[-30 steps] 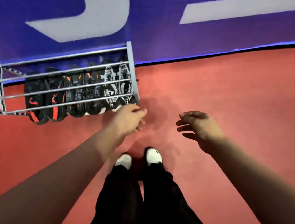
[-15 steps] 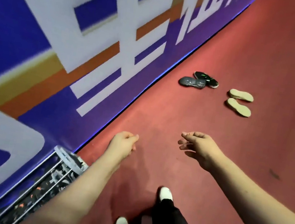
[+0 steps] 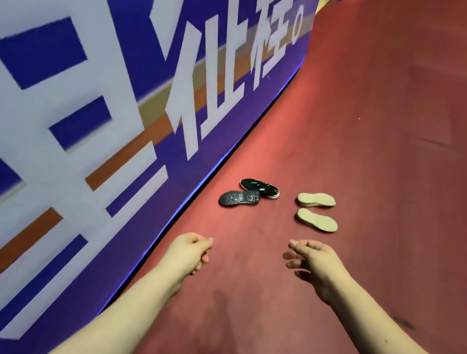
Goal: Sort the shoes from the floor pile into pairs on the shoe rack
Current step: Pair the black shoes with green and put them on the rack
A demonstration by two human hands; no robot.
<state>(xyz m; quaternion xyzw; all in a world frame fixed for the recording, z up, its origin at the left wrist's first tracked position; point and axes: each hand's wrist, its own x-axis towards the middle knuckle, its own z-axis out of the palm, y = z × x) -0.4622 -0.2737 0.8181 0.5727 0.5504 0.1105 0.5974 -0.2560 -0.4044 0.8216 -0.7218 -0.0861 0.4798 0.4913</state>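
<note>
Hovering over the red matte floor (image 3: 381, 170) in the head view: left hand (image 3: 189, 251) and right hand (image 3: 315, 260), both empty, fingers loosely curled. Ahead on the floor, beside the blue lettered banner wall (image 3: 86, 90): dark grey-soled shoe (image 3: 239, 199) touching black green-marked shoe (image 3: 259, 188). Just right, sole-up, side by side: far pale beige-soled shoe (image 3: 316, 200), near pale beige-soled shoe (image 3: 317, 220).

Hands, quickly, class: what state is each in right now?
Left hand: open, loosely curled, holding nothing.
Right hand: open, loosely curled, holding nothing.
</note>
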